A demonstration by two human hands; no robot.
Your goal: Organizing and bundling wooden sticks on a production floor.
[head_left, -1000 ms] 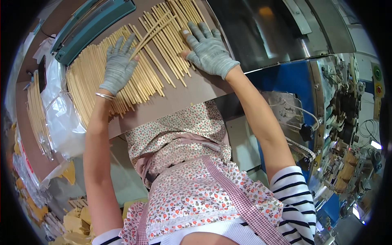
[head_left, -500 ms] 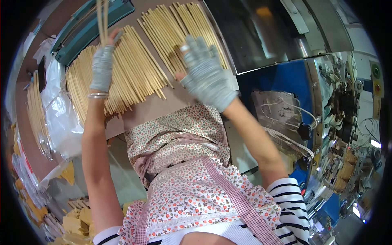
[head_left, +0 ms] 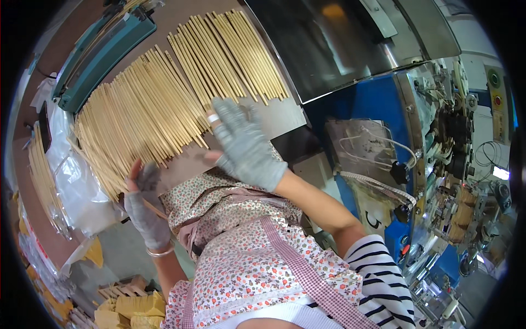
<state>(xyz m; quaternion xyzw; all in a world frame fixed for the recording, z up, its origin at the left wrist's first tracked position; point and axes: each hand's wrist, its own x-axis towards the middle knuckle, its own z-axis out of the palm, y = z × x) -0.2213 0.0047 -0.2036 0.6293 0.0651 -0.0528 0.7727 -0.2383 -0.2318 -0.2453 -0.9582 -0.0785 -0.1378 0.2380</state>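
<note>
Light wooden chopsticks [head_left: 142, 104] lie side by side in a wide layer on the brown table, with a further group of chopsticks [head_left: 224, 55] at its right. My right hand [head_left: 244, 145], in a grey fingerless glove with a white band on one finger, is open, its fingers stretched out by the near ends of the rows. At the near left edge of the layer, my left hand [head_left: 148, 211], gloved alike, is partly closed round slanting chopsticks [head_left: 98, 164]. Their lower ends show beyond the palm; how many it holds is hard to tell.
A teal metal tray-like device [head_left: 104, 60] stands at the far left. Clear plastic bags [head_left: 82, 181] and bagged sticks [head_left: 46, 175] lie left. To the right are a dark metal plate [head_left: 339, 49] and a blue machine [head_left: 378, 115]. Yellow bundles [head_left: 139, 307] sit below left.
My left hand has come down toward me from the far left, tilting the raised chopsticks to a slant. My right hand has moved left and nearer, off the right-hand group.
</note>
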